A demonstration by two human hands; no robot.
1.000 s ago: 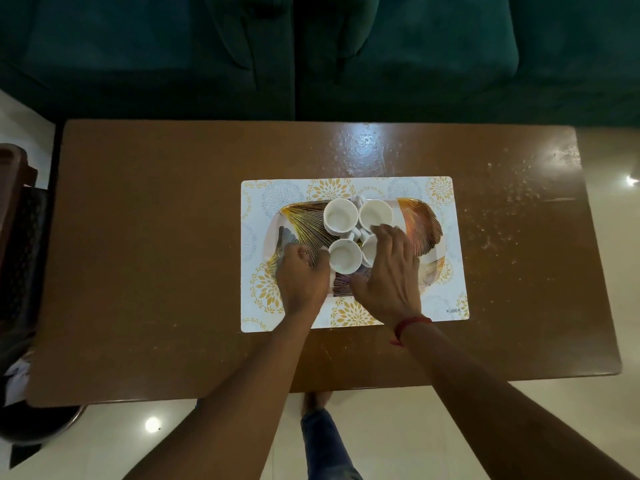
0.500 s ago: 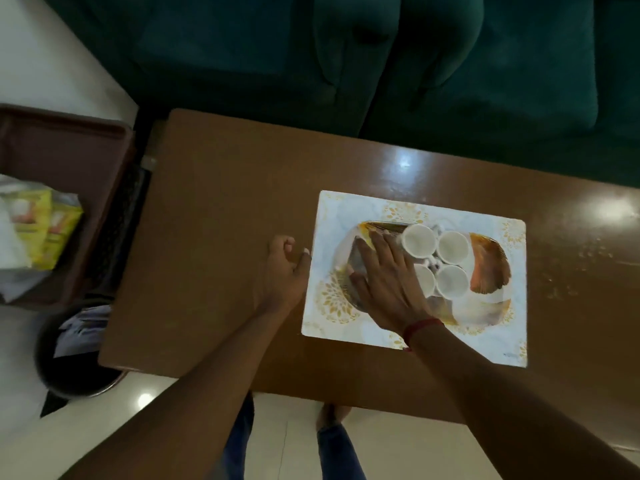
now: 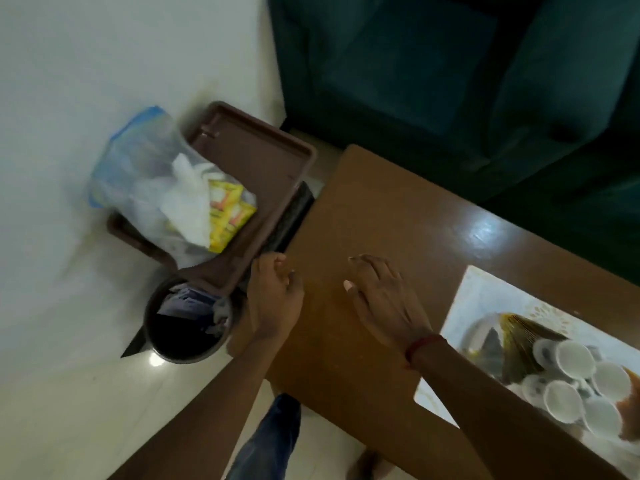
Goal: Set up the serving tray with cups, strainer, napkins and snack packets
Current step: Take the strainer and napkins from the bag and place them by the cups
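Observation:
The patterned serving tray (image 3: 485,336) lies on a white placemat (image 3: 485,289) at the lower right, with several white cups (image 3: 571,355) grouped on it. Both hands are off the tray. My left hand (image 3: 273,299) hovers at the table's left edge, fingers loosely curled, holding nothing. My right hand (image 3: 381,299) is spread flat just above the brown tabletop (image 3: 381,216), empty. To the left, a brown plastic tray (image 3: 263,157) holds yellow snack packets (image 3: 228,213), white napkins (image 3: 188,195) and a clear plastic bag (image 3: 138,168). No strainer is visible.
A dark round bin (image 3: 187,323) with papers stands on the pale floor below the brown tray. A dark green sofa (image 3: 450,64) runs behind the table. My jeans leg (image 3: 270,438) and foot show under the table's near edge.
Both hands left the cups and serving tray and moved left across the table. The view swung left, bringing the brown tray with packets and napkins into sight.

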